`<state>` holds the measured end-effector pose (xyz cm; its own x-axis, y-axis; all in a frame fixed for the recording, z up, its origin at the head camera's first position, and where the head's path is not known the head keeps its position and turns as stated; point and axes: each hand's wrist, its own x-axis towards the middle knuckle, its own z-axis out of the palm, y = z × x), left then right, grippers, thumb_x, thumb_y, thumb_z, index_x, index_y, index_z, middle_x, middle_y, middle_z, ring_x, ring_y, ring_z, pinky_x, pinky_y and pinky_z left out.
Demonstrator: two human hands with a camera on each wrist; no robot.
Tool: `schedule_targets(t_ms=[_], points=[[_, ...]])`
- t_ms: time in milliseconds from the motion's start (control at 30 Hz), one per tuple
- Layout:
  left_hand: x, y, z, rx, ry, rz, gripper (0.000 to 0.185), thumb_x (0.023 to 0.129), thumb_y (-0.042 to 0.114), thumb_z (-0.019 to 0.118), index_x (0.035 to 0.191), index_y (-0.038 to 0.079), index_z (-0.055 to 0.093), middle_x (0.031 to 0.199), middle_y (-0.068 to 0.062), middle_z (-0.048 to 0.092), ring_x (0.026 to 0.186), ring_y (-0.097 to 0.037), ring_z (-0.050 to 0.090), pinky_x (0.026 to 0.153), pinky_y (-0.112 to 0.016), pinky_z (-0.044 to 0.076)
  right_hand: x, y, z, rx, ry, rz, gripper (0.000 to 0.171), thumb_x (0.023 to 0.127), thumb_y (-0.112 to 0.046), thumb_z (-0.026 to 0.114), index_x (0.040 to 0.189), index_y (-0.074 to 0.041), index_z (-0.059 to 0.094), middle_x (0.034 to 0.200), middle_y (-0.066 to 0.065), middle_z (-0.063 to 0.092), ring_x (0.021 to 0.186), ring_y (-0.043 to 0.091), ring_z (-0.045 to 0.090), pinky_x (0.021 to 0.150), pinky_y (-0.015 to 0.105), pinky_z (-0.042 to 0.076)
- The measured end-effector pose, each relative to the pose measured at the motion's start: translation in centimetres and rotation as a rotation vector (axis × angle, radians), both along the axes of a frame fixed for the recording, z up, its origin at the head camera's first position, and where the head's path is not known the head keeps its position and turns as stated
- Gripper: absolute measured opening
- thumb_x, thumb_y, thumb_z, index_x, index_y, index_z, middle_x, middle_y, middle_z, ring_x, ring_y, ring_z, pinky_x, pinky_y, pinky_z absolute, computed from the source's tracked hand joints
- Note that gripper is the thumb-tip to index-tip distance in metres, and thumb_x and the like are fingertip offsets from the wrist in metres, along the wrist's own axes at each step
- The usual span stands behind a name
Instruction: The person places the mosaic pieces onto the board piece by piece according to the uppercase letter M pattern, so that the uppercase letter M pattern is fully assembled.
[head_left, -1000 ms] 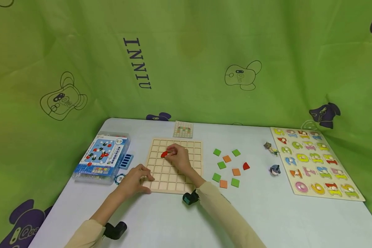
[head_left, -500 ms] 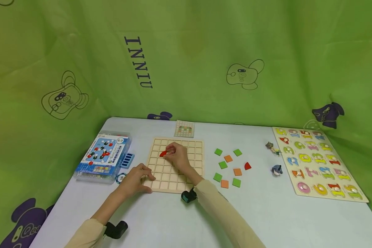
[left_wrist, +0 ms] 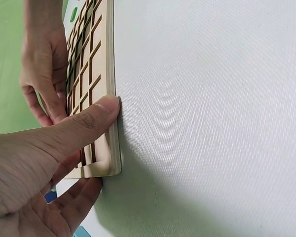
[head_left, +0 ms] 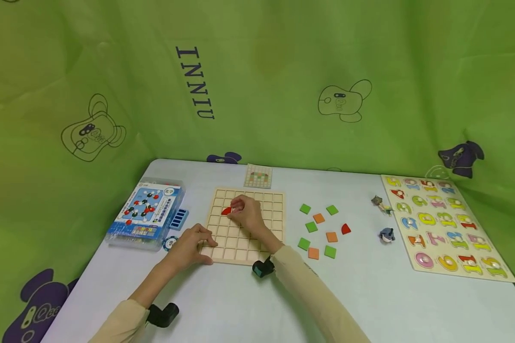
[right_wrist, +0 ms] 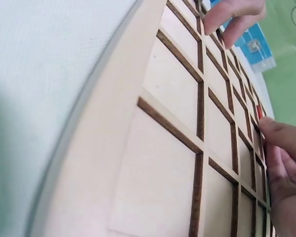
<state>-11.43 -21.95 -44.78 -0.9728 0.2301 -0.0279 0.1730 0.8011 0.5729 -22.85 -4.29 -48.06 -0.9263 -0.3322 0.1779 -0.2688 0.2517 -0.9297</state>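
A wooden grid board [head_left: 257,238] lies flat on the white table. My right hand [head_left: 237,209] reaches over its far left part and pinches a red quarter-circle piece [head_left: 226,211] at a cell in the second row. In the right wrist view, the red piece [right_wrist: 259,111] shows as a thin sliver just past my fingertips [right_wrist: 278,140]. My left hand [head_left: 202,245] grips the board's near left corner. The left wrist view shows its thumb [left_wrist: 96,116] pressed against the board's edge [left_wrist: 113,123], with the other fingers curled round the corner.
Loose green and orange square tiles [head_left: 311,227] and a second red quarter piece [head_left: 345,229] lie right of the board. A pattern card [head_left: 258,176] lies behind it. A blue boxed kit [head_left: 147,214] is on the left. A number puzzle [head_left: 444,226] and two small figures [head_left: 386,235] are on the right.
Both hands and the red piece stay where they were on the board. Only the head view has drifted slightly.
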Motion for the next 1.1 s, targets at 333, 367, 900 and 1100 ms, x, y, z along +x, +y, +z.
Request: schedule_targets(t_ms=[333,367,900,1100], points=[[-0.1,0.2,0.1,0.009,0.003,-0.008,0.032,0.060,0.011,0.089,0.088,0.013,0.074,0.110,-0.010,0.057,0.104,-0.032,0.053,0.087,-0.045,0.043,-0.1,0.5,0.2,-0.084,-0.024,-0.018,0.031,0.071,0.011,0.077,0.099,0.008,0.064,0.094,0.019,0.068,0.082,0.029,0.068,0.070,0.023,0.054],[-0.1,0.2,0.1,0.007,0.004,-0.007,0.032,0.060,0.011,0.089,0.088,0.013,0.074,0.110,-0.010,0.057,0.103,-0.032,0.053,0.087,-0.045,0.043,-0.1,0.7,0.1,-0.087,-0.024,-0.023,0.030,0.072,0.011,0.077,0.099,0.008,0.065,0.094,0.019,0.068,0.082,0.029,0.068,0.070,0.023,0.054],[0.3,0.1,0.2,-0.003,-0.008,0.027,0.033,0.059,0.011,0.090,0.086,0.016,0.073,0.109,-0.009,0.057,0.104,-0.031,0.051,0.087,-0.045,0.042,-0.4,9.6,1.0,-0.152,-0.133,0.023,0.033,0.083,0.006,0.069,0.114,0.013,0.058,0.109,0.028,0.063,0.098,0.036,0.063,0.081,0.024,0.052],[0.1,0.0,0.1,0.002,0.017,0.000,0.033,0.057,0.012,0.090,0.085,0.017,0.072,0.107,-0.008,0.057,0.098,-0.029,0.052,0.079,-0.039,0.042,0.0,15.3,2.1,-0.108,-0.122,-0.033,0.032,0.084,0.004,0.069,0.114,0.011,0.059,0.113,0.030,0.061,0.100,0.036,0.062,0.079,0.020,0.051]])
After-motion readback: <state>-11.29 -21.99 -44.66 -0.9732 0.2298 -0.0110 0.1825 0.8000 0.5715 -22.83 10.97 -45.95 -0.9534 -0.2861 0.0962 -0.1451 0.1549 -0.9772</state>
